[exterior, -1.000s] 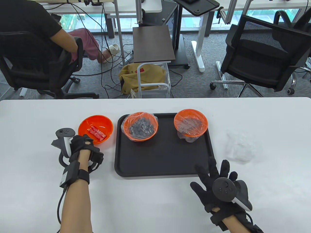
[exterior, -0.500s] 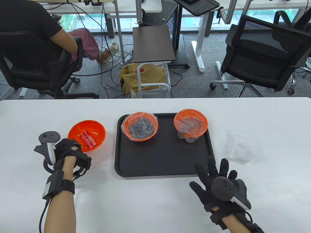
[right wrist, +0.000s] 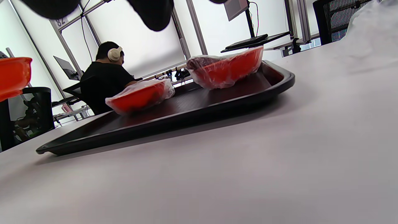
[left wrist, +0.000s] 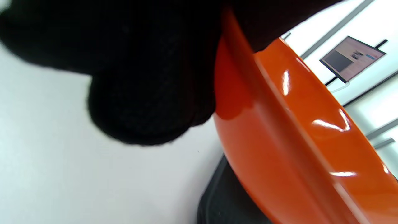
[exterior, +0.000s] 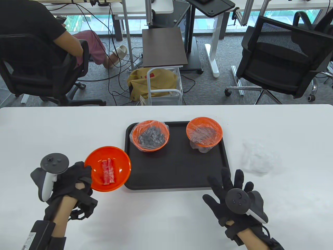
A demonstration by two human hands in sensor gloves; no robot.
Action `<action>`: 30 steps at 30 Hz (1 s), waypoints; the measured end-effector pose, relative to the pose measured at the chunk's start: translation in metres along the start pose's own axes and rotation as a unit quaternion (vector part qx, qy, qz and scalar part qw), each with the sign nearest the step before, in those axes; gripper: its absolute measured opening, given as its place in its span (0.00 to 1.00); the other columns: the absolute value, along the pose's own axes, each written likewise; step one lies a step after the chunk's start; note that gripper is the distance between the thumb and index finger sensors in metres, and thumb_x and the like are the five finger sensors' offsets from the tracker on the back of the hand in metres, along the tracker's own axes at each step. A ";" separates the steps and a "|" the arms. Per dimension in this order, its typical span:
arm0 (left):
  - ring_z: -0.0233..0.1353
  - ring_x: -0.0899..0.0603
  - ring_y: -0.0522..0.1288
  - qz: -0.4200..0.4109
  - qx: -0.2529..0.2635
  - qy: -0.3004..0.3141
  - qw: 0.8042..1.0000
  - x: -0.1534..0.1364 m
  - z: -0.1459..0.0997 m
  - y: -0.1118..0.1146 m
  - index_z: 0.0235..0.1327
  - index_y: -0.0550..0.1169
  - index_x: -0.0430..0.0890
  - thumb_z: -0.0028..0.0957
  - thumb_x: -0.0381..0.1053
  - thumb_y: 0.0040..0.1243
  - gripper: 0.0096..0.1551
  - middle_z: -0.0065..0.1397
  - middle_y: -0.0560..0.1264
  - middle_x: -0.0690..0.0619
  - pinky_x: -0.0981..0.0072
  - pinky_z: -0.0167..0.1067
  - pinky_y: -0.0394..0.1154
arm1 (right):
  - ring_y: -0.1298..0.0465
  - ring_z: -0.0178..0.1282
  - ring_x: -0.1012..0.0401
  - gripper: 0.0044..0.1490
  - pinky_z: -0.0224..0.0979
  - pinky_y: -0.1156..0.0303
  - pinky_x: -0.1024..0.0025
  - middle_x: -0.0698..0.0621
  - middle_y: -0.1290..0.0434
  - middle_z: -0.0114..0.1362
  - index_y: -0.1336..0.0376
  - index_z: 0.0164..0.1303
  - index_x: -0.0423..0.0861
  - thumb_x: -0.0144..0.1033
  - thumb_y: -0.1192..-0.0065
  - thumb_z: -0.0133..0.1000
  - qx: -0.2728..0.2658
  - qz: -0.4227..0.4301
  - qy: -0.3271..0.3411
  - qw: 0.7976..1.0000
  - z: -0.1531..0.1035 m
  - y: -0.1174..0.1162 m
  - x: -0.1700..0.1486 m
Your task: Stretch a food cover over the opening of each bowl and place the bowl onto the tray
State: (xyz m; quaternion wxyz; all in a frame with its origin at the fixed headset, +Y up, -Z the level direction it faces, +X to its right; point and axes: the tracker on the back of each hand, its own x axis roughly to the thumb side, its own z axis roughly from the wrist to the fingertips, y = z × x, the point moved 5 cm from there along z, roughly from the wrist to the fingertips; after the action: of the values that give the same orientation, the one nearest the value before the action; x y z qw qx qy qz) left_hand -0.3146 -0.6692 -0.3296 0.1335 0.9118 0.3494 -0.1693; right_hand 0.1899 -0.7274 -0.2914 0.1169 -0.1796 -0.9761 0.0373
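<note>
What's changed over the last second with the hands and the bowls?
The left hand, gripping the uncovered bowl by its rim, first drew it left, then brought it toward the person and lifted it by the tray's near-left corner. The right hand stayed spread on the table; both covered bowls and the loose cover stayed put.

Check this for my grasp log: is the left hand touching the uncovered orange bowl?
Touching. The left wrist view shows the left hand's gloved fingers pressed against the uncovered bowl's rim and outer wall.
</note>
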 end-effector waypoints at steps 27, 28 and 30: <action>0.33 0.40 0.92 0.104 -0.189 0.109 0.970 0.089 -0.014 0.234 0.62 0.78 0.41 0.55 0.58 0.60 0.29 0.44 0.92 0.51 0.59 0.29 0.89 | 0.75 0.77 0.29 0.52 0.61 0.73 0.20 0.40 0.67 0.89 0.55 0.90 0.58 0.74 0.59 0.56 0.010 0.012 -0.013 1.000 -0.002 0.001 -0.009; 0.33 0.40 0.92 0.104 -0.192 0.108 0.970 0.088 -0.013 0.235 0.62 0.78 0.41 0.56 0.58 0.60 0.29 0.44 0.92 0.51 0.59 0.29 0.89 | 0.75 0.77 0.29 0.53 0.61 0.73 0.20 0.40 0.67 0.89 0.55 0.90 0.58 0.74 0.59 0.56 0.011 0.012 -0.014 1.000 -0.003 0.001 -0.009; 0.33 0.40 0.92 0.103 -0.195 0.107 0.969 0.086 -0.012 0.236 0.62 0.78 0.41 0.56 0.58 0.60 0.29 0.44 0.92 0.51 0.59 0.29 0.89 | 0.75 0.77 0.29 0.52 0.61 0.73 0.20 0.39 0.67 0.89 0.55 0.90 0.58 0.73 0.59 0.56 0.011 0.014 -0.016 1.000 -0.003 0.001 -0.009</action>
State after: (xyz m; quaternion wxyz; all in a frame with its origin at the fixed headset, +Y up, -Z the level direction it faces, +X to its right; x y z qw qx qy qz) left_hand -0.0905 -0.7838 -0.3234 0.2874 0.9121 0.2919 0.0154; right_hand 0.1993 -0.7294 -0.2911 0.1031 -0.1916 -0.9746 0.0528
